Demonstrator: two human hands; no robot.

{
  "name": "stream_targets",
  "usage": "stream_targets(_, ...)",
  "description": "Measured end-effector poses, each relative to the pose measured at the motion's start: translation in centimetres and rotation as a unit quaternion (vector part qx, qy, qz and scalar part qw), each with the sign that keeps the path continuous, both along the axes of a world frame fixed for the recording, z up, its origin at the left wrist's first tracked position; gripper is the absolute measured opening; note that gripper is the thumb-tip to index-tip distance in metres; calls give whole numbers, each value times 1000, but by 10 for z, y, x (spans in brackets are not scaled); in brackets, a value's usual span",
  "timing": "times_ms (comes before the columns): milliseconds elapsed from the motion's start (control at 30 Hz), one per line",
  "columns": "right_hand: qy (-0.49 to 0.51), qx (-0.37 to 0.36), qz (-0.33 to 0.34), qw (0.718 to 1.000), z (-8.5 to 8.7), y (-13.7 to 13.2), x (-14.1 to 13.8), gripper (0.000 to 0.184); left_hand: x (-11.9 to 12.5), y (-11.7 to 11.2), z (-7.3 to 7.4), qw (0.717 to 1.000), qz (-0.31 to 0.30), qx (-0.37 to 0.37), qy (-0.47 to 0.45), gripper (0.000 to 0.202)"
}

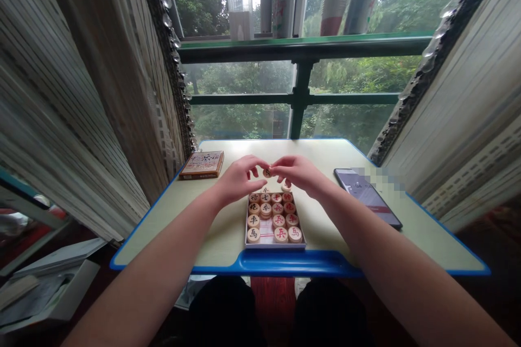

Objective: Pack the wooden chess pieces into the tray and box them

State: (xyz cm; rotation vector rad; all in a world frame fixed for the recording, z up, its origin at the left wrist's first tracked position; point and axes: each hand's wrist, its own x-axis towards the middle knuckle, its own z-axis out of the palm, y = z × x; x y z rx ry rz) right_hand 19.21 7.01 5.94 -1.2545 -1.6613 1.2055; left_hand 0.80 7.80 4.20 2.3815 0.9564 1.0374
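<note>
A shallow open box (275,245) of round wooden chess pieces with red and black characters lies near the front edge of a small table (211,238). Both my hands meet just above the box's far end. My left hand (239,177) and my right hand (298,172) pinch one wooden piece (267,172) between their fingertips. Another loose piece (286,186) shows just under my right hand.
The box lid (202,165) lies at the table's back left. A phone (368,197) rests at the right. The table has a blue rim and stands against a window; cans (283,13) and cup stacks stand on the sill. Blinds hang on both sides.
</note>
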Motion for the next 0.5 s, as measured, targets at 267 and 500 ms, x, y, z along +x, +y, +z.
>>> stream_targets(267,-222,45,-43,973,3,11,16,20,3,-7,4,999,9,-12,-34,21)
stream_targets(500,-435,70,-31,897,-13,26,25,33,1,-9,1,998,36,-34,-27,35)
